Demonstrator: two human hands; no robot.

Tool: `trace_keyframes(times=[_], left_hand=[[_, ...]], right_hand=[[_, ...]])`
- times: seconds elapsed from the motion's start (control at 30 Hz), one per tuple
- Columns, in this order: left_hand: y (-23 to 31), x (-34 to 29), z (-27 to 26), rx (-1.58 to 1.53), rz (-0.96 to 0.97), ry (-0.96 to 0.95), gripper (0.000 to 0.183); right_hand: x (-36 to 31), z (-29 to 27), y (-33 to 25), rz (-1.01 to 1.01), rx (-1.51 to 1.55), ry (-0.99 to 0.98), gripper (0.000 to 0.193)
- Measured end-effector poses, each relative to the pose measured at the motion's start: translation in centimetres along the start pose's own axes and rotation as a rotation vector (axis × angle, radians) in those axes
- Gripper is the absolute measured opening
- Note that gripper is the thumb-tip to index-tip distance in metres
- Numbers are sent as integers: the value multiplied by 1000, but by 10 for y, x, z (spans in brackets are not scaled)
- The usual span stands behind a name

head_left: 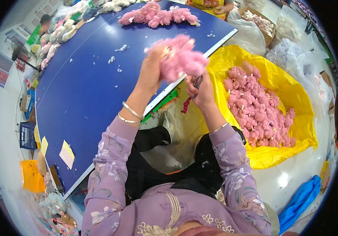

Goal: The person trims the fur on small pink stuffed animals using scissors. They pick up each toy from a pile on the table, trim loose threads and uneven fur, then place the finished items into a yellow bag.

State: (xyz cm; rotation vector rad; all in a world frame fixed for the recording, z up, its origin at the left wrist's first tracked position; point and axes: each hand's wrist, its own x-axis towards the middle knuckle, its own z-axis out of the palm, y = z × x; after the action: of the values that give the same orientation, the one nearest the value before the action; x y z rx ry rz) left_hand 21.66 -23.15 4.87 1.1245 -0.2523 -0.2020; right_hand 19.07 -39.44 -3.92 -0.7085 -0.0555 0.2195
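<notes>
My left hand (151, 70) is closed round one side of a fluffy pink plush toy (181, 57), held up above the front edge of the blue table (86, 94). The toy is slightly blurred. Close under its right end, my right hand (203, 93) grips a pair of small scissors (196, 82). Their dark metal handle shows between the fingers, while the blades are hidden by the hand and the toy. A dark red twisted cord (185, 105) dangles below that hand.
Right of the table, a yellow plastic bag (263, 159) holds a heap of pink plush toys (255, 110). More pink plush toys (157, 15) lie at the table's far edge, near another person. White fluff and a dotted sticker sheet (66, 154) lie on the tabletop. A blue basket (27, 135) stands left.
</notes>
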Motion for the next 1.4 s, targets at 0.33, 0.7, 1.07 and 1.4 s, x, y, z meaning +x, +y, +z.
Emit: trace_keyframes(times=[0.33, 0.7, 1.07, 1.4], left_hand=[[-37, 127, -12, 1061, 204, -156, 42], [-50, 284, -135, 1738, 110, 462, 62], [-16, 260, -148, 924, -92, -71, 33], [66, 51, -125, 490, -160, 64, 34]], right_hand=[[6, -13, 11, -334, -979, 205, 16], [22, -21, 0, -254, -1050, 173, 15], [28, -26, -1, -228, -1042, 167, 14], [26, -13, 2, -222, -1032, 168, 16]])
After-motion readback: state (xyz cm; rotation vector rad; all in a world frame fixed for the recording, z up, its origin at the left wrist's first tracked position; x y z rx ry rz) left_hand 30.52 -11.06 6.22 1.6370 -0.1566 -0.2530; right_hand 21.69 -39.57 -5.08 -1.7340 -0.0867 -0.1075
